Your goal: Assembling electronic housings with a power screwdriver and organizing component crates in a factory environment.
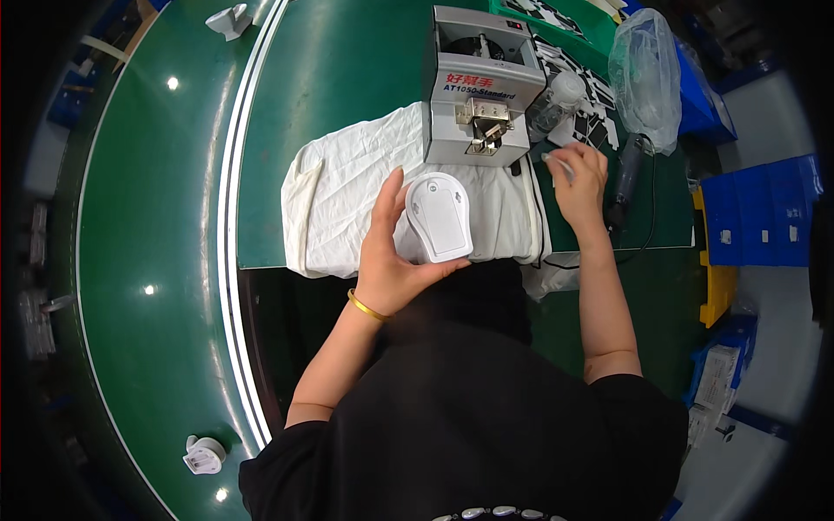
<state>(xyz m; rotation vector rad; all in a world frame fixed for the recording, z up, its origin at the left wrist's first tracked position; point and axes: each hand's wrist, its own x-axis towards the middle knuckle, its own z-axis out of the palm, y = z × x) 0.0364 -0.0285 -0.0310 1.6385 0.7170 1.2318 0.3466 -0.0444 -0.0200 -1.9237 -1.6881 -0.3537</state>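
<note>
My left hand (387, 269) holds a white plastic housing (441, 221) by its edges, thumb below and fingers along its left side. The housing has one rounded end and a recessed flat face turned up at me, with small openings near the round end. Off to the right, my right hand (577, 178) has its fingers bent together in a pinch. A small whitish bit shows at the fingertips, too small to name. That hand is next to a clear plastic jar (547, 117) and beside a grey screw feeder machine (478, 95).
Under the housing lies a white cloth (356, 174) on the green table. A corded electric screwdriver (627, 178) rests at right, near black and white flat pieces (595, 117) and a clear bag (647, 78). White parts (205, 455) sit on the green conveyor (156, 347) at left.
</note>
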